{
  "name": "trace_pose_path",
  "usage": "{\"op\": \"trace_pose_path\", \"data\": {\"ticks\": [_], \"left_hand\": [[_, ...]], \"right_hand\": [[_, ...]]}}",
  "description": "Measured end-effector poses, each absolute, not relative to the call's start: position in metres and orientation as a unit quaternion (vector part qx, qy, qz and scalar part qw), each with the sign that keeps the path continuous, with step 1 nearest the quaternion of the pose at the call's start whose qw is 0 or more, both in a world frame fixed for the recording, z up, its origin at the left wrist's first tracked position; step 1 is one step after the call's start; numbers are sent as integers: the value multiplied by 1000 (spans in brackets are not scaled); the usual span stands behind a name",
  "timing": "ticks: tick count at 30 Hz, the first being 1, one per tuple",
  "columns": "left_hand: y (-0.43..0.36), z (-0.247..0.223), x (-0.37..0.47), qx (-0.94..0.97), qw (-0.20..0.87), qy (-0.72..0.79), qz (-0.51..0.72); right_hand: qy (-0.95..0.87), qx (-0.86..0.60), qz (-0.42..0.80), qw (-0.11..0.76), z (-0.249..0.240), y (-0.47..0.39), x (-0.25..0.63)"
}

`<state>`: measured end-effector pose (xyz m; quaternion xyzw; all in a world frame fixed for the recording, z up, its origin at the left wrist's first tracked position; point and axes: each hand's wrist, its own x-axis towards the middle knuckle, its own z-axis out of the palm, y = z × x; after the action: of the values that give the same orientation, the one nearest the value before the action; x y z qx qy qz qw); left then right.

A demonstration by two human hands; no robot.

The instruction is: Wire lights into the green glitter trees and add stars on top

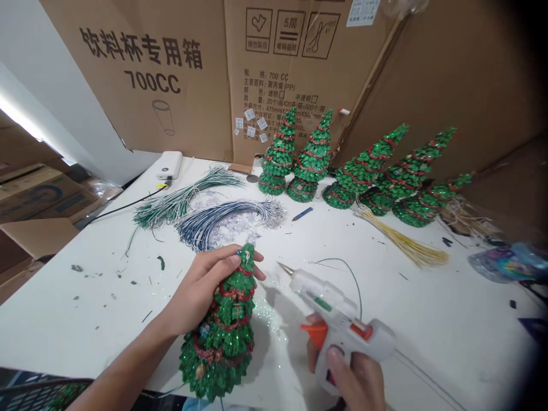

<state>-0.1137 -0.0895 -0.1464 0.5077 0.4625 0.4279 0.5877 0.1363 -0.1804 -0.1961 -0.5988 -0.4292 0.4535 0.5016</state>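
Observation:
A small green glittery Christmas tree [231, 319] with red garlands and tiny ornaments leans at the table's front. My left hand [209, 282] is closed round its upper part, thumb and fingers near the tip. In my right hand [351, 374] is a white glue gun [338, 314] with an orange trigger, its metal nozzle pointing up and left toward the tree, apart from it. A thin green wire [353, 271] lies behind the gun. Loose glitter is scattered on the table just right of the tree.
Several finished-looking trees [278, 154] stand along the back by cardboard boxes [171, 74]. Wire bundles, green-white [184, 197], blue-white [201, 225] and yellow [406, 240], lie on the white table [107, 319]. A white power bank [169, 165] with a cable sits at back left.

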Motion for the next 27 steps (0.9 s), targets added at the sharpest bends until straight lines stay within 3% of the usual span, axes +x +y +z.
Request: {"op": "trace_pose_path", "data": {"ticks": [6,15,27], "left_hand": [[-83,-137,-117,405,608,469,496],[-71,-88,-105,354,618,429,556],[-32,-23,-88,405,636,301,584]], "right_hand": [[-476,-688,321,444,-190,-151,159],[-681,-657,154,285,-207,-136,166],[-742,-614,123,238,-226,-126,138]]}}
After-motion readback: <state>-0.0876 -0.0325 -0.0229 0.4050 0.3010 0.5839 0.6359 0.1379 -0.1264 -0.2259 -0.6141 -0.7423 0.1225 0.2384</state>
